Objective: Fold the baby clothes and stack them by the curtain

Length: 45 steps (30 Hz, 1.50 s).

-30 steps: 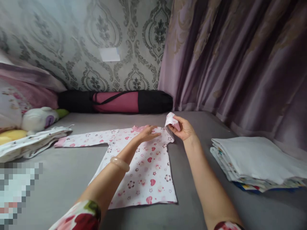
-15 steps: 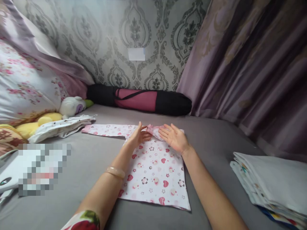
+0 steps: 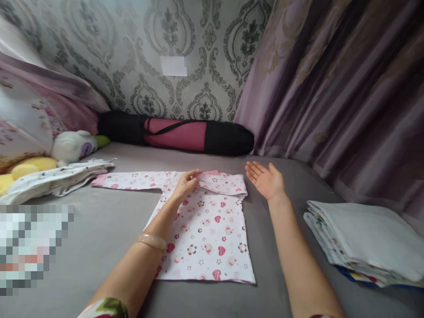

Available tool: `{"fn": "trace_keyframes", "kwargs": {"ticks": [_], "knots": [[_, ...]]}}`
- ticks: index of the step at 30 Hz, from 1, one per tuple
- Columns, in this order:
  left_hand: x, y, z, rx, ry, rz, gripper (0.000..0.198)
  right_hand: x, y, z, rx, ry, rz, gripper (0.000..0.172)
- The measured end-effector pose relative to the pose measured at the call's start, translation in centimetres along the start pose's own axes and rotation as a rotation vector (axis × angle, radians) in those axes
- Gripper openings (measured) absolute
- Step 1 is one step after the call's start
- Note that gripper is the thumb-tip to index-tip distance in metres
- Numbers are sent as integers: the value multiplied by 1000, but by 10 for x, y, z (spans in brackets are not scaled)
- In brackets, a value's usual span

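A small long-sleeved shirt (image 3: 207,229), white with red hearts and flowers and pink trim, lies flat on the grey sheet. Its left sleeve (image 3: 132,180) stretches out sideways; the right sleeve (image 3: 225,184) is folded inward across the chest. My left hand (image 3: 188,183), with a pale bangle at the wrist, is at the inner end of that folded sleeve, fingers curled closed on the fabric; the fingertips are partly hidden. Off the shirt's right shoulder, my right hand (image 3: 265,180) hovers palm up with fingers extended, holding nothing.
A stack of folded cloths (image 3: 364,243) lies at the right. Along the wall rests a long black and pink bag (image 3: 179,134). At the left are a crumpled white garment (image 3: 62,179), a plush toy (image 3: 73,145) and a blurred-out item (image 3: 29,247). Curtains (image 3: 331,88) hang at the right.
The folded sleeve now lies flatter across the chest. My right hand has moved right, away from the shirt. My left hand has closed at the sleeve's end. The view has shifted rightward.
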<state>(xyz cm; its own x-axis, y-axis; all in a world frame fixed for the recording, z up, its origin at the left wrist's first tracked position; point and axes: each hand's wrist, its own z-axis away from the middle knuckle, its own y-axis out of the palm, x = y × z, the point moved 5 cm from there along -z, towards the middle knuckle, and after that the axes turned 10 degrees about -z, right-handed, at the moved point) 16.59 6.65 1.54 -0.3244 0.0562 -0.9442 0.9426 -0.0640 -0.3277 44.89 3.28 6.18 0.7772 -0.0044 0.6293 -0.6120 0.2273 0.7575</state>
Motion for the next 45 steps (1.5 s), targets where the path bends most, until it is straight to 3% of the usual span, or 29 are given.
{"fn": "trace_keyframes", "kwargs": {"ticks": [5,11,15,20,24,38,42,45], "knots": [[-12,-25,-5,-117,69,155,45,2,-7,-3,-38,-12,29,42],[5,-54,-10,-278,40,158,47,-16,-15,-13,-79,-38,227,39],[23,-58,-13,-282,-23,87,48,-36,-17,-20,-94,-161,692,33],[35,-57,-14,-251,-125,-18,50,-73,-8,-15,97,-275,1508,49],[39,-58,-16,-236,-136,-132,50,-93,-9,-5,198,-269,1870,60],[31,-49,-15,-176,138,-977,43,-99,-15,-4,221,-267,2045,66],[22,-51,-8,-246,141,-1100,35,-95,-9,-6,224,-208,2088,66],[13,-47,-7,-198,193,-1122,34,-93,2,-9,243,-135,2115,66]]}}
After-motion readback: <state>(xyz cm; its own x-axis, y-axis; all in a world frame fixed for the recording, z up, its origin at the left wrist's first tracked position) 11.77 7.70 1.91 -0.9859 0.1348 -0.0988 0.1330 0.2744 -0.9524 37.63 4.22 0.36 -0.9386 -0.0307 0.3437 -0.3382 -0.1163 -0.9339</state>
